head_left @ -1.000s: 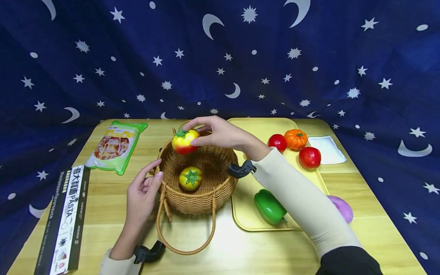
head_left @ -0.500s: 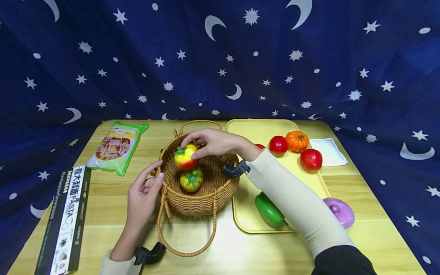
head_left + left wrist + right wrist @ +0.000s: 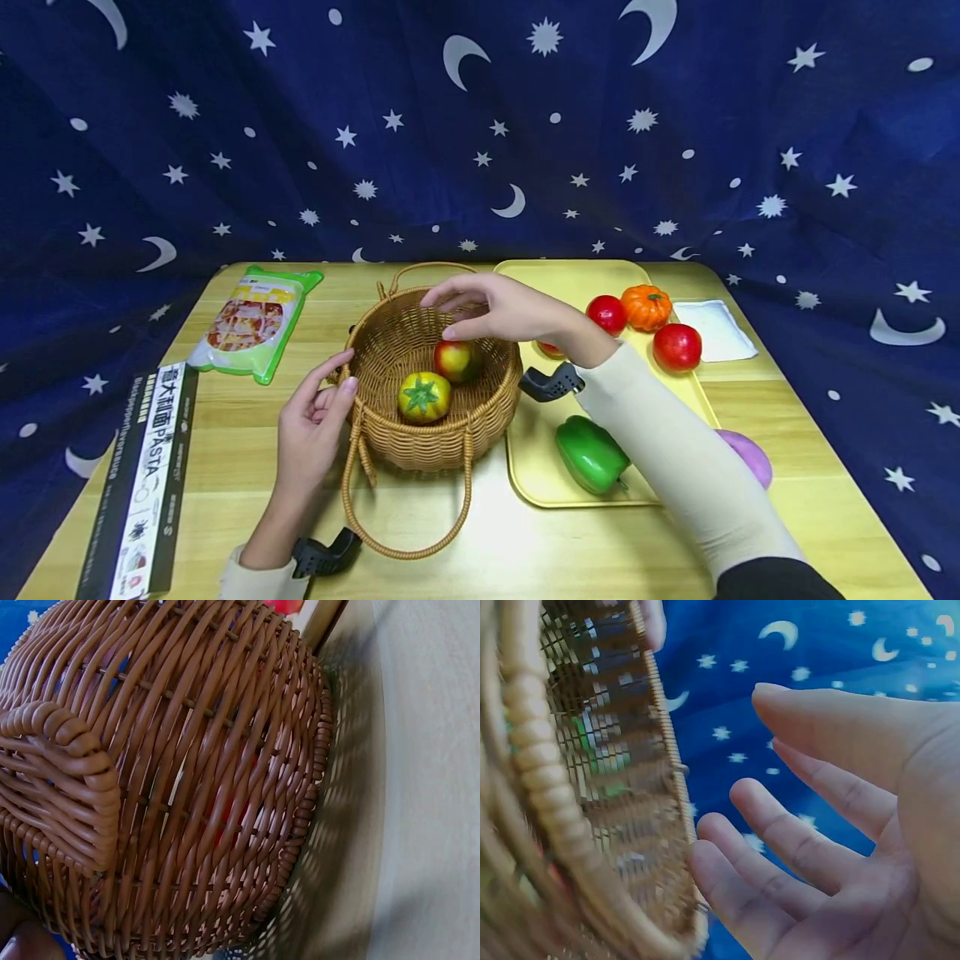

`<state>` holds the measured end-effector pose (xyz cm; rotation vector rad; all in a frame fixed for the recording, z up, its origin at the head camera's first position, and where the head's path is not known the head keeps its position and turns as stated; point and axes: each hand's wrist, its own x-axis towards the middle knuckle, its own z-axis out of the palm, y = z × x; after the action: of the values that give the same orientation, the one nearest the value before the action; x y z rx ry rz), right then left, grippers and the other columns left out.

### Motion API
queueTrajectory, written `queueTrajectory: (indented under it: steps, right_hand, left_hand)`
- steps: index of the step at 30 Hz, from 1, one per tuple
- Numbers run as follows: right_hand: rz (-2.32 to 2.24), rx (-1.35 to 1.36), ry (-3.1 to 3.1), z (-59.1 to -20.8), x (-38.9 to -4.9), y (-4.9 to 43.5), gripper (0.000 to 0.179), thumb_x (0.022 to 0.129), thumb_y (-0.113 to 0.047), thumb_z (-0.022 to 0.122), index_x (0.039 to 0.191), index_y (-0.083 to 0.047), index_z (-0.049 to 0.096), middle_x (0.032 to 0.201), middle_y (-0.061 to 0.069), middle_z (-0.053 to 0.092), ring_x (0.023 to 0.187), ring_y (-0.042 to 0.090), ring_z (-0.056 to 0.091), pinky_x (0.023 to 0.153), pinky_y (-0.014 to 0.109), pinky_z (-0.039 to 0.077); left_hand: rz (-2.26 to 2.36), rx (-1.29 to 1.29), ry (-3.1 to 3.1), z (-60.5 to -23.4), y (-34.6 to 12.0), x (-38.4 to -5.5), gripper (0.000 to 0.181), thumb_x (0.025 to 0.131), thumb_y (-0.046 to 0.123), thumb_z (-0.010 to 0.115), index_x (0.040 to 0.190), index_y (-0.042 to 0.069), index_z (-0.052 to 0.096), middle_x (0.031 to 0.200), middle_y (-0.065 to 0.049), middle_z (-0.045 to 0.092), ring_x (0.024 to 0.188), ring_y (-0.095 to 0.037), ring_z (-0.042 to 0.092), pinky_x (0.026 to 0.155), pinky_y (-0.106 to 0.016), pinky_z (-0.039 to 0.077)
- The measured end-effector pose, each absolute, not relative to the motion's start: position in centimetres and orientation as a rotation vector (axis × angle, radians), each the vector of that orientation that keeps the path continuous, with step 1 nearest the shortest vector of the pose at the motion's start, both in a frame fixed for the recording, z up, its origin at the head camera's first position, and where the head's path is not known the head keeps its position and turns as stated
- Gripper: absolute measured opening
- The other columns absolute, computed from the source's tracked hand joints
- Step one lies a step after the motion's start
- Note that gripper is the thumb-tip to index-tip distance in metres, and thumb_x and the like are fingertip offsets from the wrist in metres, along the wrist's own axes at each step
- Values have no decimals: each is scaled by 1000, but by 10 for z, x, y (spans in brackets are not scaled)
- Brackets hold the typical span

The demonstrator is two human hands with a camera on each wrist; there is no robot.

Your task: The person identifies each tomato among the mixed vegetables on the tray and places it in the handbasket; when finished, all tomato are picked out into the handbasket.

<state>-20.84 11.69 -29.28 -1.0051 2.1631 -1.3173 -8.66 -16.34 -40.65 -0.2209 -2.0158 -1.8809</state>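
Note:
A brown wicker basket (image 3: 427,450) stands mid-table in the head view, its near handle folded down. Inside lie a yellow toy tomato (image 3: 424,403) with a green leafy top and a red-and-yellow toy tomato (image 3: 453,360), side by side. At the left rim, my left hand (image 3: 311,425) holds the basket's edge with thumb and forefinger; in the left wrist view the woven side (image 3: 187,780) fills most of the picture. My right hand (image 3: 510,308) hovers over the basket's far right part with nothing in it. The right wrist view shows its fingers (image 3: 802,847) spread and loosely bent.
Right of the basket, a yellow tray (image 3: 540,483) bears a green pepper (image 3: 591,454), an orange pumpkin (image 3: 647,307) and red fruits (image 3: 677,347). A white dish (image 3: 714,331) and a purple item (image 3: 748,457) lie beyond. A food packet (image 3: 251,325) and pasta box (image 3: 142,475) lie left.
My right hand lowered the red-and-yellow tomato into the basket, let it go and drew back to the right. Both tomatoes now sit further right. The left hand has stayed put.

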Motion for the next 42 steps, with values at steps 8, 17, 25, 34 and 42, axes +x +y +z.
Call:
queueTrajectory:
  steps: [8, 17, 25, 34, 42]
  right_hand:
    - [-1647, -839, 2181, -277, -159, 183, 44, 95, -8, 74, 137, -8, 62, 137, 7, 61, 128, 29, 58, 104, 42, 48]
    - [-2141, -573, 2350, -291, -130, 249, 41, 95, 3, 69, 135, 4, 59, 132, 19, 61, 121, 28, 61, 98, 27, 50]
    - [-2674, -176, 2195, -327, -145, 284, 41, 92, 5, 72, 131, 9, 59, 118, 14, 67, 105, 22, 66, 88, 26, 55]
    - [-2891, 547, 2215, -349, -148, 309, 44, 87, -5, 82, 127, -7, 66, 115, 8, 62, 97, 18, 63, 83, 21, 56]
    - [-2647, 1009, 2461, -380, -146, 318, 42, 86, -7, 82, 126, -13, 68, 116, -1, 61, 104, 14, 55, 94, 21, 47]
  left_hand:
    - [-1867, -230, -2026, -407, -164, -85, 36, 100, 0, 62, 136, 0, 62, 55, 4, 29, 46, -9, 24, 39, -32, 18]
    - [-1873, -236, -2009, -404, -165, -84, 36, 100, -1, 62, 136, -1, 62, 56, 3, 29, 47, -9, 26, 39, -31, 19]
    - [-1873, -233, -2022, -405, -164, -85, 36, 100, 0, 62, 136, -1, 62, 57, 3, 29, 47, -9, 26, 40, -31, 19]
    - [-1874, -221, -2012, -401, -162, -84, 35, 100, -1, 62, 135, -1, 63, 57, 3, 28, 47, -10, 25, 40, -30, 19]
    - [-1865, -203, -2028, -404, -162, -85, 35, 100, 0, 62, 135, 1, 64, 57, 3, 28, 48, -9, 26, 41, -29, 20]
